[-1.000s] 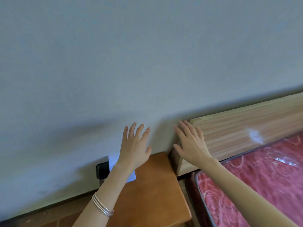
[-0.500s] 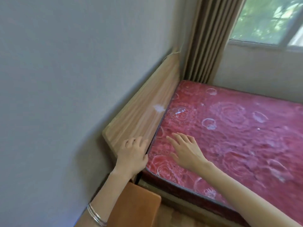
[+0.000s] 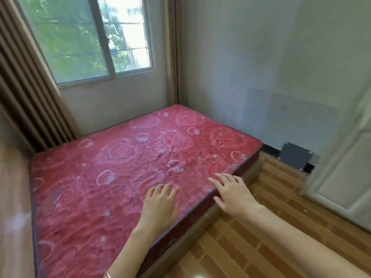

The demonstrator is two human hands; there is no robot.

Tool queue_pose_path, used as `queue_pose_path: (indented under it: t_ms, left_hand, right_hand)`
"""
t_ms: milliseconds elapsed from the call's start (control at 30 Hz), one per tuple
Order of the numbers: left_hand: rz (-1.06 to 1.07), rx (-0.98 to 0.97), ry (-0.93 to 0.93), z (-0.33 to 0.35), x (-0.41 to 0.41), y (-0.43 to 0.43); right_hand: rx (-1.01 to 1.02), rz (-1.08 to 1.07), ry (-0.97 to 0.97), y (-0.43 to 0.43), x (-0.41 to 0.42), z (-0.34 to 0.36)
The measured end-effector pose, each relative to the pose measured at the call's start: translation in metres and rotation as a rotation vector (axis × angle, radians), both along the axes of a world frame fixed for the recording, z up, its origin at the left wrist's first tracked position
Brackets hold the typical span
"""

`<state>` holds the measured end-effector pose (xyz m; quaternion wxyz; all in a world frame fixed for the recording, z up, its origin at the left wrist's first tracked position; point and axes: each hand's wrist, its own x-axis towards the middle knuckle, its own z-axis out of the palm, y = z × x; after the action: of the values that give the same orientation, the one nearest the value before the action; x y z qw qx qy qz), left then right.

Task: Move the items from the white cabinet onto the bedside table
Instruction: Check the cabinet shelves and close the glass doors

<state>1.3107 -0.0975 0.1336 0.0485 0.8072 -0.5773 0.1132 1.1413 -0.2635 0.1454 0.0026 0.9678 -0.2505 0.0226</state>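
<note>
Both my hands are held out empty in front of me. My left hand [image 3: 159, 205] hovers over the near edge of the red mattress [image 3: 112, 177], fingers loosely extended. My right hand [image 3: 232, 193] is spread flat above the mattress's near right corner. A white panelled surface [image 3: 341, 181], perhaps the white cabinet, stands at the right edge of the view. The bedside table and the items are out of view.
The wooden headboard [image 3: 12, 197] runs down the left edge. A window [image 3: 90, 37] with brown curtains [image 3: 26, 97] fills the far wall. Wood-pattern floor [image 3: 261, 237] lies to the right of the bed, with a dark plate [image 3: 295, 157] low on the grey wall.
The view has swung right, from the bedside table and wall, past the headboard, to the whole bed and the white panel. Both hands stayed empty and moved along with it.
</note>
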Motion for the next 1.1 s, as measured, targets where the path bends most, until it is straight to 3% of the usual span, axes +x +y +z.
queue_pose_path:
  t_ms: [333, 600, 833, 1100]
  left_hand:
    - [-0.547, -0.034, 0.078, 0.031, -0.238, -0.208]
    - [-0.807, -0.059, 0.094, 0.04, -0.416, -0.309]
    - [-0.822, -0.116, 0.077, 0.064, -0.469, -0.371]
    - [-0.842, -0.18, -0.038, 0.089, -0.447, -0.471]
  right_hand:
    - [0.011, -0.575, -0.015, -0.099, -0.291, 0.036]
    - [-0.007, -0.838, 0.02, -0.14, -0.474, 0.051]
    - [-0.082, -0.876, 0.009, -0.184, -0.534, 0.076]
    - [-0.142, -0.864, -0.033, -0.277, -0.514, 0.094]
